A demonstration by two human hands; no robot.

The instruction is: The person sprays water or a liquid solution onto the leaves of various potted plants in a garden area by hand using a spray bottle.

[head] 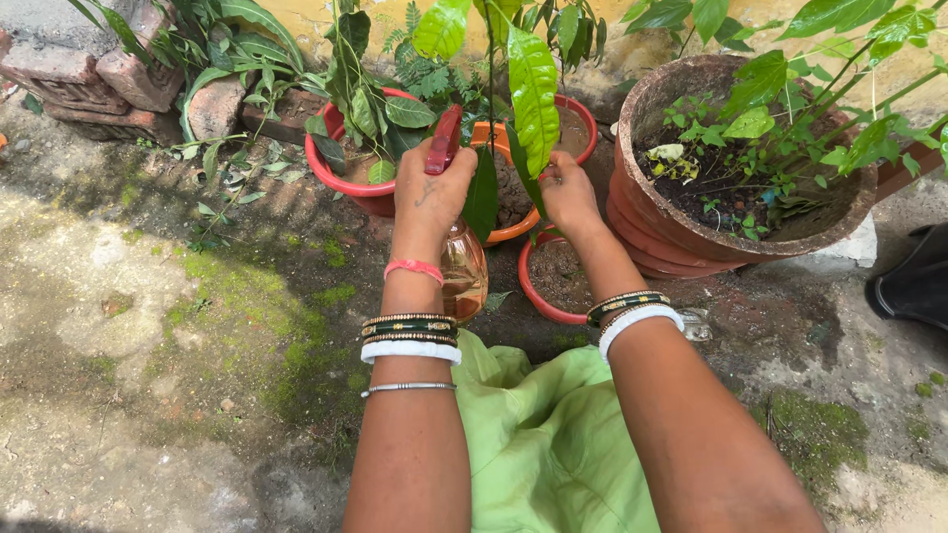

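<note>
Outdoors, the left hand (pixel 432 192) grips one spray bottle (pixel 460 265) with a red trigger beside the orange pot (pixel 513 229), while the right hand (pixel 567 190) grasps a leaf (pixel 533 94); three red pots and one large clay pot (pixel 731 247) surround it.

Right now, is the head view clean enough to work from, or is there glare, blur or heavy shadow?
Head view: soft, even daylight, no glare; sharp on the left hand holding the clear amber spray bottle with red trigger and on the right hand; leaf shadows dapple the mossy concrete ground; slight wide-angle bending at the edges.
</note>
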